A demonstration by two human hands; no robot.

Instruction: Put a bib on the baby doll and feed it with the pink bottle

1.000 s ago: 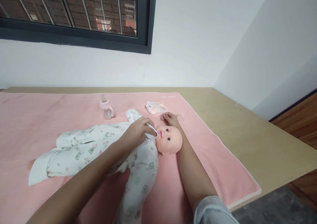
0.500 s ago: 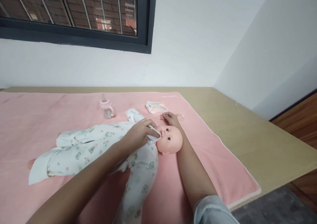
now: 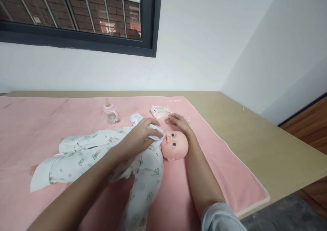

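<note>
A baby doll [image 3: 176, 146] lies on its back, its bald head to the right and its feet to the left. It wears white pajamas [image 3: 102, 145] printed with small animals. My left hand [image 3: 139, 135] is closed on a white cloth [image 3: 156, 139] at the doll's chin; whether this is the pajama collar or a separate piece, I cannot tell. Beyond the head, my right hand [image 3: 180, 123] is open, fingers loosely bent, close to a crinkled clear plastic packet [image 3: 158, 111]. My right forearm runs alongside the top of the doll's head.
A pink baby bottle [image 3: 110, 113] with handles stands behind the doll's body. The pink blanket [image 3: 209, 163] covers much of the wooden table [image 3: 245, 135]. Behind the table rise a white wall and a dark-framed window [image 3: 150, 26].
My left fingers have shifted slightly on the white cloth, which now looks more gathered. My right hand has moved a little to the right, away from the doll's face.
</note>
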